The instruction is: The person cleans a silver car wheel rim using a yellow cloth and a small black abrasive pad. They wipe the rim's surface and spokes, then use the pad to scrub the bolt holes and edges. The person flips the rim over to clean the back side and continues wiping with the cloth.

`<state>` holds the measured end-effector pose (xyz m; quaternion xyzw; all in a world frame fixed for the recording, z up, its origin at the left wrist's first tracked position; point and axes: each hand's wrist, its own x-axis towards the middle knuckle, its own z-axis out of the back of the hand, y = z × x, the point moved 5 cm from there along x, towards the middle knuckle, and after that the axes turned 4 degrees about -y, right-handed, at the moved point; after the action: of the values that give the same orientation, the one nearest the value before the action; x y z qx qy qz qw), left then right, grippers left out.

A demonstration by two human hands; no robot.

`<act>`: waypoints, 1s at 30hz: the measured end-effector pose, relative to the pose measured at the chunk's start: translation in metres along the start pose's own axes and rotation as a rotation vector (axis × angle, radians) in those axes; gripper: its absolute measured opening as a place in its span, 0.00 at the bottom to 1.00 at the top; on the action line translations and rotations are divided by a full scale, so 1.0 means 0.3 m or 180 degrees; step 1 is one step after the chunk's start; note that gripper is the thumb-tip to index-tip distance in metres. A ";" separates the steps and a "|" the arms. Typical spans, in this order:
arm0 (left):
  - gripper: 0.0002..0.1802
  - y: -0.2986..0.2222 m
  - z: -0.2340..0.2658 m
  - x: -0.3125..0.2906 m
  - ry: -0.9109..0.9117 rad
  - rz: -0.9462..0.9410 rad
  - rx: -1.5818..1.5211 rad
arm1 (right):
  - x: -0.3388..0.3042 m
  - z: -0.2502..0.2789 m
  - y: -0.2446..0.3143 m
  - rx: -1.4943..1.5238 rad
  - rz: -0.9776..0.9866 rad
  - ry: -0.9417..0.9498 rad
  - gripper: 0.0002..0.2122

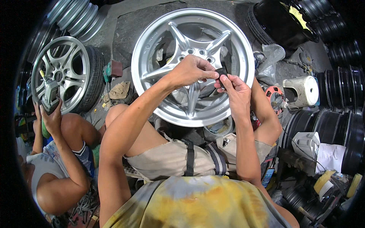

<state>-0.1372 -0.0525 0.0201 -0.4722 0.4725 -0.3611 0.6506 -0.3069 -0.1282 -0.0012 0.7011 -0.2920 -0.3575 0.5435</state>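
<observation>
A large silver five-spoke wheel rim [193, 102] lies face up in front of me, over my knees. Above its hub and right-hand spokes, both my hands meet around a small black flat piece [221, 71], perhaps sandpaper; its kind is not clear. My left hand [194, 69] pinches the piece's left edge between thumb and fingertips. From the right, my right hand [236, 88] grips its lower part with thumb and curled fingers. The fingers hide much of the piece.
At left, a co-worker's hands [53, 116] hold a power tool [51, 93] against another rim [82, 49] with a tyre. A green tool [107, 72] lies between us. At right are a plastic bag [272, 62], a white stool [306, 91], a red cable reel [274, 97] and stacked black rims [344, 87].
</observation>
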 end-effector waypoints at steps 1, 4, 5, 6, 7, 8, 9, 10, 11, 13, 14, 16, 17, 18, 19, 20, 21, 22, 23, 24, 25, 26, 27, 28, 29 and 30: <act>0.15 0.008 0.000 0.007 0.0002 -0.0012 0.0005 | 0.000 -0.002 0.001 0.0006 -0.0006 0.0013 0.08; 0.14 0.011 0.000 0.012 0.0030 -0.0067 -0.0090 | 0.002 0.001 -0.006 0.0014 0.0059 0.0161 0.08; 0.13 0.008 -0.003 0.011 0.0055 -0.0088 -0.0143 | -0.002 -0.002 -0.006 0.0241 -0.0067 0.0196 0.08; 0.13 0.003 -0.004 0.012 0.0109 -0.0106 -0.0017 | -0.007 -0.009 0.003 0.0468 -0.0193 0.0231 0.08; 0.13 -0.004 -0.001 0.014 0.0163 -0.0125 0.0108 | -0.010 -0.014 0.004 0.0695 -0.0318 0.0267 0.08; 0.12 -0.011 0.004 0.013 0.0206 -0.0144 0.0234 | -0.008 -0.017 -0.002 0.0828 -0.0386 0.0415 0.08; 0.12 -0.012 0.005 0.012 0.0309 -0.0218 0.0171 | -0.003 -0.016 -0.011 0.0961 -0.0453 0.0564 0.08; 0.12 -0.013 0.010 0.010 0.0411 -0.0292 0.0106 | -0.001 -0.020 -0.017 0.1094 -0.0522 0.0714 0.08; 0.12 -0.017 0.013 0.011 0.0520 -0.0369 0.0041 | -0.003 -0.024 -0.011 0.1086 -0.0547 0.0772 0.08; 0.12 -0.019 0.052 0.019 0.0459 -0.0304 0.0116 | -0.010 -0.036 0.007 0.1070 -0.0601 0.0885 0.06; 0.13 -0.027 0.075 0.029 0.0441 -0.0274 0.0160 | -0.004 -0.033 0.008 0.0640 -0.0348 0.0846 0.06; 0.15 -0.070 0.189 0.063 -0.0314 -0.1114 0.1083 | 0.012 -0.047 0.003 -0.0233 0.0171 0.0755 0.04; 0.16 -0.064 0.269 0.089 -0.0815 -0.1288 0.1372 | 0.027 -0.056 -0.004 -0.0787 0.0496 0.0537 0.03; 0.16 -0.079 0.341 0.083 -0.1384 -0.1313 0.1566 | 0.027 -0.079 0.018 -0.1240 0.0992 0.0389 0.03; 0.17 -0.090 0.410 0.072 -0.1953 -0.1333 0.1755 | 0.020 -0.106 0.046 -0.1690 0.1490 0.0232 0.03; 0.17 -0.086 0.484 0.049 -0.2298 -0.1408 0.2007 | 0.014 -0.144 0.070 -0.2121 0.2006 0.0117 0.04; 0.17 -0.088 0.537 0.050 -0.2585 -0.1505 0.2236 | 0.021 -0.160 0.077 -0.2443 0.2527 -0.0024 0.06; 0.18 -0.083 0.576 0.052 -0.2876 -0.1600 0.2466 | 0.030 -0.165 0.078 -0.2648 0.2579 -0.0170 0.06; 0.21 -0.069 0.588 0.068 -0.2832 -0.1521 0.2433 | 0.036 -0.172 0.084 -0.2855 0.2621 -0.0322 0.06; 0.24 -0.053 0.596 0.082 -0.2789 -0.1442 0.2401 | 0.045 -0.177 0.089 -0.3060 0.2662 -0.0474 0.06; 0.27 -0.036 0.602 0.097 -0.2748 -0.1363 0.2370 | 0.072 -0.178 0.065 -0.3171 0.2630 -0.0432 0.07; 0.31 -0.008 0.608 0.108 -0.2794 -0.1230 0.2554 | 0.086 -0.186 0.053 -0.3220 0.2591 -0.0444 0.08; 0.35 0.023 0.609 0.118 -0.2839 -0.1095 0.2738 | 0.097 -0.196 0.042 -0.3268 0.2554 -0.0455 0.08; 0.38 0.047 0.618 0.129 -0.2884 -0.0958 0.2921 | 0.103 -0.203 0.037 -0.3314 0.2517 -0.0465 0.08; 0.41 0.056 0.624 0.139 -0.2846 -0.0895 0.2860 | 0.102 -0.204 0.032 -0.3385 0.2505 -0.0509 0.08; 0.43 0.066 0.627 0.149 -0.2810 -0.0832 0.2798 | 0.099 -0.206 0.029 -0.3455 0.2494 -0.0551 0.08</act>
<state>0.0561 -0.0363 0.0092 -0.3192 -0.0941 -0.3692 0.8678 -0.2395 -0.1200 0.0114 0.1398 -0.3462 -0.2849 0.8828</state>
